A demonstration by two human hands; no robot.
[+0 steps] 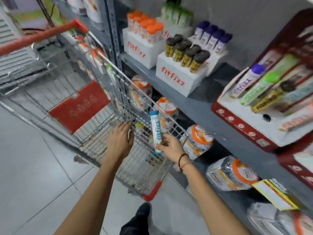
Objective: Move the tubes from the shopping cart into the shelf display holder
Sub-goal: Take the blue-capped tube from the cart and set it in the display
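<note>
My right hand (pixel 171 147) grips the lower end of a white tube with a blue cap (pixel 155 128), held nearly upright just above the near corner of the wire shopping cart (pixel 105 106). My left hand (pixel 121 138) reaches down into the cart with its fingers apart and nothing in it. More tubes (pixel 140 123) lie blurred in the cart's bottom. On the shelf at upper right stand white display holders (pixel 177 77) with black-capped tubes (pixel 188 53), orange-capped tubes (pixel 145 28) and purple-capped tubes (pixel 211 38).
A red display box (pixel 240 126) with several tubes lying in it sits on the shelf at right. Orange-lidded jars (pixel 198 139) fill the lower shelf beside the cart. The cart's red handle (pixel 40 37) is far left. Tiled floor lies at lower left.
</note>
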